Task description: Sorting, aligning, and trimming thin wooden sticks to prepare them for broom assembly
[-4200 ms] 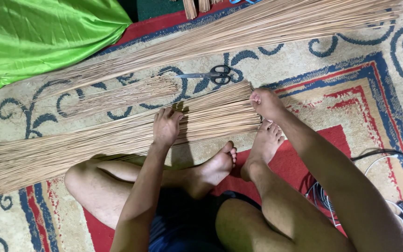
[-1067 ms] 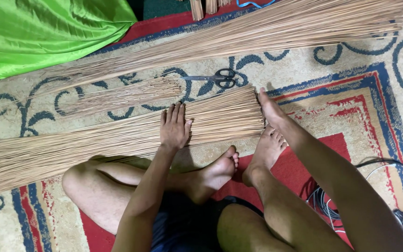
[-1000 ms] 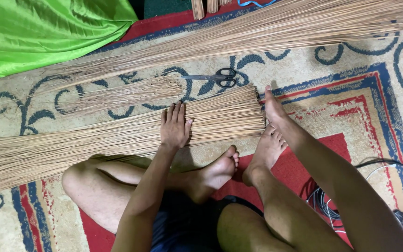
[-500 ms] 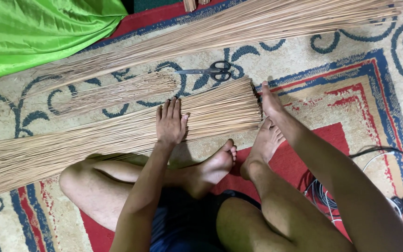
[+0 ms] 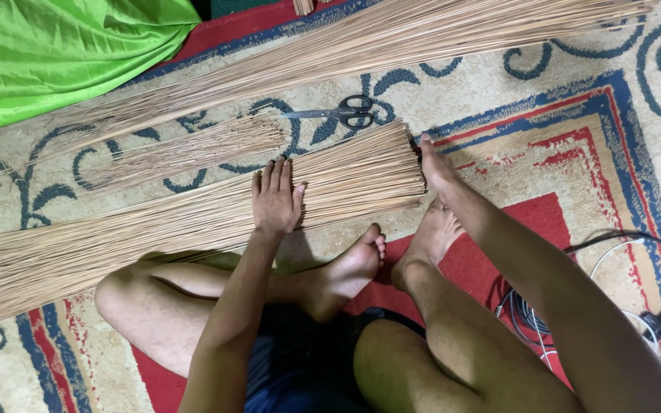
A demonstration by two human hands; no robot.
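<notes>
Pressing flat on the near stick bundle (image 5: 193, 218), your left hand (image 5: 275, 203) lies palm down with fingers straight and close together, thumb out to the side; it grips nothing, just rests on top of the sticks, about two thirds of the way toward the bundle's cut end. Your right hand (image 5: 436, 164) stands on edge against that cut end, fingers straight and together, the palm side touching the stick tips; nothing is closed inside it either.

The near stick bundle lies flat on the patterned carpet (image 5: 560, 115), running from the far left edge, where it fans out wide, up to the squared end at your right hand. Your bare feet (image 5: 392, 256) sit just below the bundle's cut end, toes close to or touching the sticks; cannot tell which.

Just above the bundle, on its far side, lies a short loose bunch of sticks (image 5: 193, 149). Black-handled scissors (image 5: 330, 113) lie beyond the bundle's cut end, blades pointing left, apart from both hands. Farther up from the bundle a long stick pile (image 5: 392, 42) runs across the carpet toward the top right. A green cloth (image 5: 55, 53) fills the top left corner, well apart from the bundle. Down to the right of the bundle, by your right leg, cables (image 5: 613, 260) lie on the carpet.
</notes>
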